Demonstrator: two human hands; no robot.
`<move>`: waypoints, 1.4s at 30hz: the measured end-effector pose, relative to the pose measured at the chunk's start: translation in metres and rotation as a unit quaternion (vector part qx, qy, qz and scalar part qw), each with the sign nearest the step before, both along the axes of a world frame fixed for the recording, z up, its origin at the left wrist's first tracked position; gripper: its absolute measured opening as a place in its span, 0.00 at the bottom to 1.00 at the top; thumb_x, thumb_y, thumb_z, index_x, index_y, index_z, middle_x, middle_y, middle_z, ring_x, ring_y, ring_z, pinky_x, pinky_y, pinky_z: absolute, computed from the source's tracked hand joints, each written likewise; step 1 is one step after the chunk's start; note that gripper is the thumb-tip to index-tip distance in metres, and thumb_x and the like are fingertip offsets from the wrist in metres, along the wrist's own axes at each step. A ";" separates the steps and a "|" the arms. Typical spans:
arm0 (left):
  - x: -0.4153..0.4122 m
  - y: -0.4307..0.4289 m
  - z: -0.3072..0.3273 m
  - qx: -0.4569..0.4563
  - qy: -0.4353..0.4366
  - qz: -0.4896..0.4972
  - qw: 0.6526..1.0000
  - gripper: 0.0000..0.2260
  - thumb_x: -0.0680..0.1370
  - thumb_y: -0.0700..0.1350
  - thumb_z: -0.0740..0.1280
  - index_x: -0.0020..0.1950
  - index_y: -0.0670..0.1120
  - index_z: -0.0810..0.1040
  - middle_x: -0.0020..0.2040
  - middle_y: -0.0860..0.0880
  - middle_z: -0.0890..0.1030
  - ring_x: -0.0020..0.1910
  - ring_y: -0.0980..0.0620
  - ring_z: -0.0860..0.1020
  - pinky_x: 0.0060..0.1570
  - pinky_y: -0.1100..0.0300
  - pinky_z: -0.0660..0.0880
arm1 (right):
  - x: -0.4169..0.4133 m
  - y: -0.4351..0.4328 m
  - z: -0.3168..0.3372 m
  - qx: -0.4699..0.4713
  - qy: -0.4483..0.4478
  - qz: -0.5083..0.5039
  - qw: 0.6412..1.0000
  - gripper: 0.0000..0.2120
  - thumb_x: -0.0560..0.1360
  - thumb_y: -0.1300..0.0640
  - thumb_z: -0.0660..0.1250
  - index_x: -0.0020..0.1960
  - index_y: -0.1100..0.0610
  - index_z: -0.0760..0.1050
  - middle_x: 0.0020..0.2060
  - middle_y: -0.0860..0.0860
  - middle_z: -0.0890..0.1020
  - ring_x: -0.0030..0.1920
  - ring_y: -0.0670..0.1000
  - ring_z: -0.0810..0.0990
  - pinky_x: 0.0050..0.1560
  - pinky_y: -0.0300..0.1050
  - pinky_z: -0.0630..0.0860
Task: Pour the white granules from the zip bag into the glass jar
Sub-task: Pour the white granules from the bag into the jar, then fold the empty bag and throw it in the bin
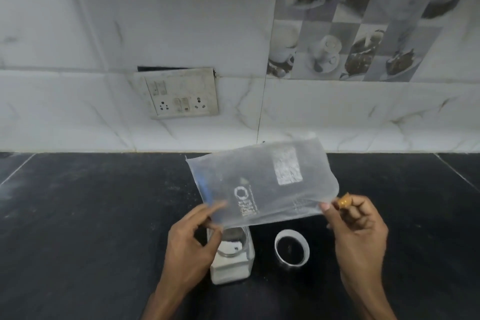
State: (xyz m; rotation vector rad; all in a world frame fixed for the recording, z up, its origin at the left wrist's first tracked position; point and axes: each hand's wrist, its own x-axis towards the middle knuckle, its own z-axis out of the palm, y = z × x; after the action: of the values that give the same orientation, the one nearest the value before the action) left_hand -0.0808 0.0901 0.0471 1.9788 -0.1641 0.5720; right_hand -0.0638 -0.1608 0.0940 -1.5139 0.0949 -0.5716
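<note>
The zip bag (262,182) hangs nearly flat and looks empty above the glass jar (232,254), which holds white granules (228,271). To finish well, its blue-zip mouth at nine o'clock should tip over the jar opening and get a shake. The left hand (189,239) pinches that corner; the right hand (355,226) pinches the four-o'clock corner, fingers curled. The lid (292,248) lies at the jar's three o'clock.

Dim, flat, cool light with weak shadows. The whole frame is soft and slightly blurred. Wide-angle distortion bends the wall tiles (78,34) toward the upper corners; the black bench (78,215) shows faint sheen.
</note>
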 end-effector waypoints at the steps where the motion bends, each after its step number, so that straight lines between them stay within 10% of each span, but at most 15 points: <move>1: 0.003 0.004 0.006 0.013 -0.002 0.002 1.000 0.29 0.69 0.30 0.75 0.59 0.61 0.81 0.55 0.62 0.83 0.43 0.60 0.82 0.49 0.70 0.77 | 0.001 -0.002 -0.003 0.011 0.014 -0.002 1.000 0.11 0.71 0.69 0.73 0.39 0.55 0.75 0.33 0.52 0.80 0.34 0.44 0.78 0.35 0.34 0.77; 6: 0.018 0.020 0.037 0.119 0.001 -0.002 0.993 0.18 0.70 0.58 0.70 0.60 0.59 0.82 0.56 0.63 0.82 0.61 0.58 0.76 0.62 0.60 0.75 | 0.004 -0.003 -0.022 0.055 0.059 0.021 0.997 0.10 0.71 0.70 0.73 0.39 0.62 0.73 0.31 0.52 0.80 0.31 0.43 0.77 0.31 0.33 0.75; 14: 0.036 0.025 0.092 0.185 -0.081 -0.043 0.978 0.09 0.76 0.52 0.66 0.54 0.57 0.82 0.50 0.65 0.83 0.54 0.64 0.80 0.54 0.60 0.77 | 0.004 0.004 -0.050 0.051 0.054 -0.111 0.991 0.32 0.67 0.84 0.67 0.40 0.44 0.74 0.46 0.48 0.85 0.38 0.39 0.82 0.39 0.27 0.76; 17: 0.036 0.030 0.115 0.211 -0.095 -0.072 0.970 0.09 0.76 0.50 0.65 0.52 0.57 0.83 0.49 0.65 0.83 0.51 0.65 0.81 0.51 0.61 0.79 | -0.008 0.006 -0.023 0.008 -0.066 -0.176 0.982 0.24 0.69 0.69 0.75 0.48 0.41 0.75 0.52 0.44 0.84 0.50 0.41 0.81 0.46 0.32 0.77; 22: 0.037 0.027 0.139 0.226 -0.140 -0.075 0.961 0.09 0.77 0.49 0.64 0.50 0.56 0.84 0.48 0.65 0.82 0.49 0.63 0.82 0.46 0.60 0.79 | -0.008 0.013 0.021 -0.218 -0.034 0.038 0.975 0.33 0.61 0.44 0.77 0.65 0.43 0.74 0.66 0.40 0.77 0.67 0.40 0.74 0.59 0.38 0.74; 25: 0.038 0.021 0.147 0.186 -0.178 -0.062 0.964 0.08 0.77 0.45 0.68 0.53 0.55 0.84 0.51 0.62 0.83 0.52 0.59 0.82 0.47 0.68 0.78 | 0.006 0.028 0.033 -0.160 -0.010 0.092 0.983 0.15 0.70 0.57 0.77 0.54 0.43 0.81 0.53 0.43 0.85 0.55 0.44 0.83 0.53 0.42 0.78; 31: 0.042 0.028 0.124 -0.107 0.007 -0.027 0.994 0.50 0.63 0.61 0.79 0.77 0.68 0.52 0.69 0.66 0.73 0.69 0.62 0.73 0.67 0.56 0.72 | 0.024 0.047 0.044 0.064 -0.020 0.123 0.990 0.02 0.72 0.58 0.71 0.43 0.56 0.82 0.41 0.58 0.86 0.43 0.53 0.85 0.45 0.37 0.80; 36: 0.036 0.026 0.094 -0.145 0.059 -0.004 0.988 0.40 0.71 0.44 0.78 0.69 0.77 0.61 0.47 0.48 0.87 0.47 0.48 0.86 0.52 0.58 0.81 | 0.033 0.063 0.036 0.110 -0.002 0.118 0.987 0.07 0.71 0.64 0.72 0.49 0.58 0.79 0.42 0.56 0.87 0.44 0.53 0.86 0.43 0.34 0.79; 42: 0.038 0.043 0.090 -0.163 0.016 0.056 0.985 0.24 0.72 0.35 0.74 0.57 0.62 0.80 0.47 0.52 0.87 0.42 0.50 0.87 0.45 0.57 0.83 | 0.038 0.072 0.032 0.028 -0.054 0.062 0.996 0.26 0.71 0.72 0.72 0.60 0.46 0.76 0.58 0.40 0.83 0.36 0.47 0.83 0.42 0.36 0.80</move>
State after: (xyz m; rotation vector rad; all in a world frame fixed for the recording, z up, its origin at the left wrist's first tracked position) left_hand -0.0426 0.1335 0.1367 1.6840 0.0597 0.5973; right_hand -0.0258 -0.0891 0.1256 -1.4201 -0.0657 -0.5449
